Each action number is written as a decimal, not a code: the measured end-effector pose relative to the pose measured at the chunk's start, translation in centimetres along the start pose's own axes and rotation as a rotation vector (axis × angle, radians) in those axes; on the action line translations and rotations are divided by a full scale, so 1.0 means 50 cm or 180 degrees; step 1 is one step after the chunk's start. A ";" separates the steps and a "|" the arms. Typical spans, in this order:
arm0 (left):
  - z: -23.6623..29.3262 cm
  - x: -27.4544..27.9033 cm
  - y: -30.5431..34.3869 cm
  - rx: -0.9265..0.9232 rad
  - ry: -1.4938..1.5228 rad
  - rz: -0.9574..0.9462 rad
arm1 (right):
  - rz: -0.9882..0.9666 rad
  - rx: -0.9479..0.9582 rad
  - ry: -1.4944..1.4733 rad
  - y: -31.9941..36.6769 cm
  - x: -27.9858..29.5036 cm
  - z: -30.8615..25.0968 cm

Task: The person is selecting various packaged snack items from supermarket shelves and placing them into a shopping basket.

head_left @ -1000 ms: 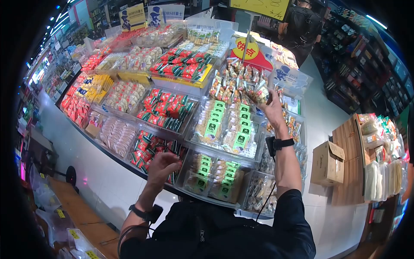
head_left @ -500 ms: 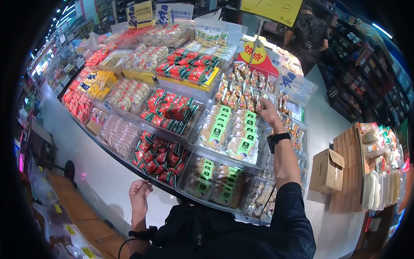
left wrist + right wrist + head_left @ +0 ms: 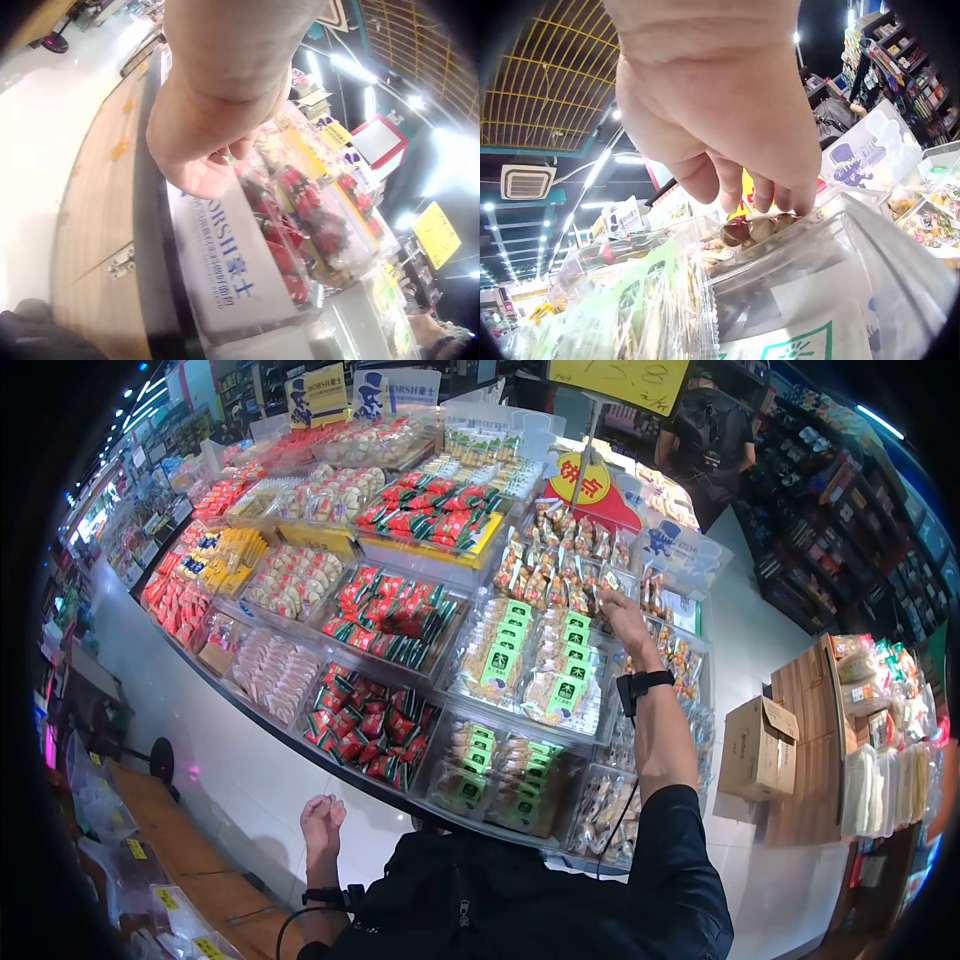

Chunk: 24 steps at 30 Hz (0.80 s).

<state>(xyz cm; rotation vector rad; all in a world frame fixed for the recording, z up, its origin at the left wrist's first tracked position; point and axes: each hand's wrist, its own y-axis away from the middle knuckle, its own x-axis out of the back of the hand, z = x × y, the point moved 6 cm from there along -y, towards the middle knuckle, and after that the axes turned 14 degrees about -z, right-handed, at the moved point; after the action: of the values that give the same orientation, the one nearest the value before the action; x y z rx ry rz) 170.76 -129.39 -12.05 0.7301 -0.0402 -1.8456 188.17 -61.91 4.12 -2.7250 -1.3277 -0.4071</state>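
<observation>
In the head view my right hand (image 3: 624, 622) reaches into a clear bin of small snack packets (image 3: 540, 575) with brown and red contents. Its fingers point down in the right wrist view, fingertips right at a clear packet of round brown pieces (image 3: 759, 228); the thumb hangs apart from it. Just nearer lie flat packets with green labels (image 3: 567, 670). My left hand (image 3: 322, 826) hangs before the stand's front edge, fingers loosely curled and holding nothing. Close beyond it are red and green packets (image 3: 365, 732).
Clear bin walls (image 3: 855, 225) rise beside the right hand. A yellow price sign (image 3: 620, 382) hangs over the stand on a pole. At the right are a cardboard box (image 3: 757, 750) and a wooden shelf unit (image 3: 806, 720). A person in black (image 3: 708, 440) stands beyond.
A second ago my right hand held up a snack packet; it has since lowered into the bin. My left hand has dropped from over the red packets to in front of the stand.
</observation>
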 end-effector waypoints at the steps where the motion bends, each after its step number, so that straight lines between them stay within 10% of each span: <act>1: -0.018 0.025 -0.001 0.0073 0.0044 0.0028 | 0.0028 0.0068 -0.0009 -0.002 0.000 0.001; 7: -0.133 0.179 0.055 0.0731 0.0087 0.0614 | 0.0452 0.0158 0.0016 0.048 0.000 -0.051; 12: -0.170 0.270 0.121 -0.0418 -0.2579 -0.0776 | 0.0364 0.0572 -0.0552 0.136 -0.019 -0.143; 16: -0.221 0.324 0.129 0.1190 -0.0386 0.1000 | -0.0570 0.0817 -0.0175 0.207 -0.094 -0.192; 21: -0.174 0.261 0.109 0.0672 -0.1474 0.1237 | -0.2472 0.0963 0.1588 0.364 -0.236 -0.331; 24: -0.157 0.221 0.101 0.0724 -0.1791 0.1036 | -0.2423 0.1048 0.1526 0.403 -0.282 -0.385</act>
<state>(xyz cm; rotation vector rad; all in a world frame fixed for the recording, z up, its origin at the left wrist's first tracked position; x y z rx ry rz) 176.56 -138.48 -21.69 0.3095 -0.7017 -1.6896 191.78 -88.77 19.60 -1.6348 -1.9883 -0.7427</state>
